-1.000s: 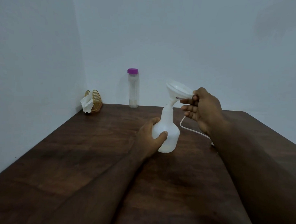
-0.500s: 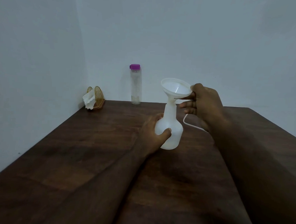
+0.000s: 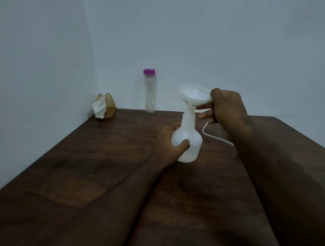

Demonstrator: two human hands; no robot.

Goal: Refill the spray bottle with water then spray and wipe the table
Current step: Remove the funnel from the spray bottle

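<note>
A white translucent spray bottle body (image 3: 191, 140) stands upright on the dark wooden table (image 3: 105, 167), with no spray head on it. My left hand (image 3: 169, 145) grips its rounded lower part. A white funnel (image 3: 194, 94) sits in the bottle's neck, tilted slightly. My right hand (image 3: 226, 108) pinches the funnel's right rim. A thin white tube (image 3: 213, 134) curves across the table behind the bottle and runs under my right forearm; what it joins is hidden.
A clear water bottle with a purple cap (image 3: 150, 91) stands at the table's far edge by the wall. A golden napkin holder with white tissue (image 3: 104, 108) sits in the far left corner. Walls close off the left and far sides.
The funnel went from tilted beside the neck to seated in the bottle's mouth, with my right hand still on its rim. My left hand kept its grip on the bottle.
</note>
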